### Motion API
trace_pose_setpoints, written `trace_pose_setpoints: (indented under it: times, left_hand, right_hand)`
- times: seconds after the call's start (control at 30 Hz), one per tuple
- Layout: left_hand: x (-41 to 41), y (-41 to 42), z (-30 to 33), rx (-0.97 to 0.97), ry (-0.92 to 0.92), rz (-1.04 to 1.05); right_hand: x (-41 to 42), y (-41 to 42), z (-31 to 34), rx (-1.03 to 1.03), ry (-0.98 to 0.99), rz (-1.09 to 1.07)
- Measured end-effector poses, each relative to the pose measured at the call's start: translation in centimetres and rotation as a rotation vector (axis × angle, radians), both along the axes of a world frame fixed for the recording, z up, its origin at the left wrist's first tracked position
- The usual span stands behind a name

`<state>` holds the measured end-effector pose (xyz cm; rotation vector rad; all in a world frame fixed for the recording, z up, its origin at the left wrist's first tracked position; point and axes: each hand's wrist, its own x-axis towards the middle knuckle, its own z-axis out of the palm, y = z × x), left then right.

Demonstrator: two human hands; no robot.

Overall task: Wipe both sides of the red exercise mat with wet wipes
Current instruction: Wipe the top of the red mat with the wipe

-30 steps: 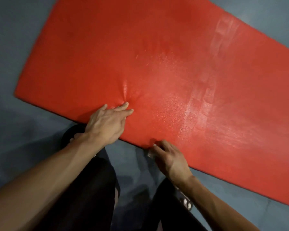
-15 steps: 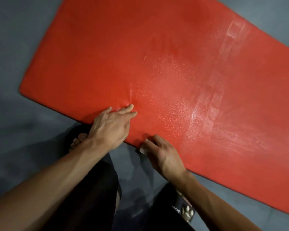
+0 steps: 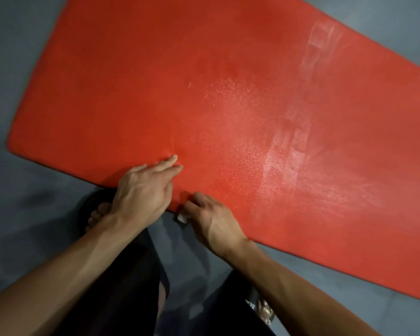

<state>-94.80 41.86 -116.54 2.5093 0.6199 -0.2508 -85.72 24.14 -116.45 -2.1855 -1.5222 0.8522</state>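
The red exercise mat (image 3: 204, 93) lies flat on the grey floor and fills most of the view. My left hand (image 3: 143, 190) rests palm down on its near edge, fingers together and pressing a dent into the foam. Just to the right, my right hand (image 3: 209, 219) sits at the same edge, fingers curled around a small white wet wipe (image 3: 182, 218) that peeks out below the fingertips. A pale streaked band (image 3: 298, 141) crosses the mat on the right.
Grey floor (image 3: 22, 226) surrounds the mat. My bare left foot (image 3: 97, 217) in a dark sandal stands just below the mat's near edge, beside my left wrist. My knees in black shorts fill the bottom centre.
My right hand has slid left along the mat's near edge with the wipe and now sits close beside the left hand. The left hand stays pressed on the mat.
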Motion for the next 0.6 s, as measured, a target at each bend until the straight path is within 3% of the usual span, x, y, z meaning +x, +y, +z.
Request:
trace_pose_setpoints:
  times: [0.23, 0.6]
  left_hand:
    - [-0.3, -0.5, 0.1, 0.022, 0.003, 0.009]
    - [0.0, -0.7, 0.4, 0.071, 0.032, -0.013]
  right_hand:
    - [2.2, -12.9, 1.8, -0.143, -0.056, -0.08]
    - [11.4, -6.9, 0.6, 0.045, -0.126, -0.284]
